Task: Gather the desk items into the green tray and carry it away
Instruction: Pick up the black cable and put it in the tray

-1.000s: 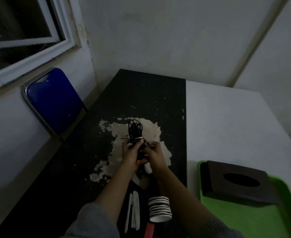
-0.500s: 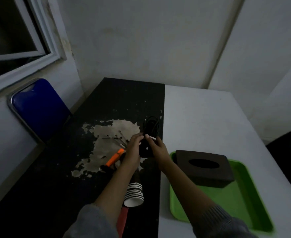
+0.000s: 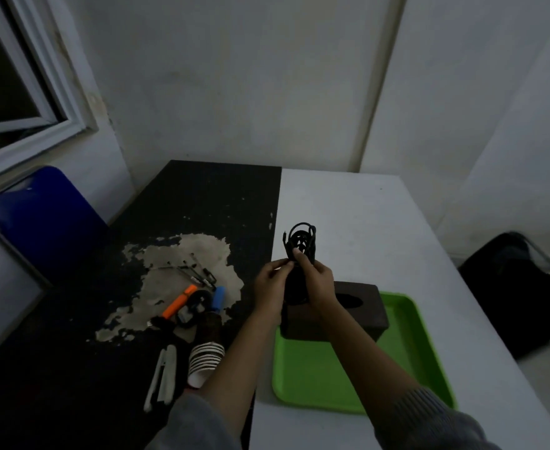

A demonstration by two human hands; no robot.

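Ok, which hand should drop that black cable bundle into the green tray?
Probably the right hand: it grips the cable bundle on the side of the green tray; the left hand is farther from it.

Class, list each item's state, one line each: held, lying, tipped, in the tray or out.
green tray: flat on the white table.
tissue box: upright in the tray.
coiled cable: held up, not in the tray.
left hand: pinches the cable.
right hand: grips the cable.
paper cup stack: tipped over on the dark desk.
orange highlighter: lying on the dark desk.
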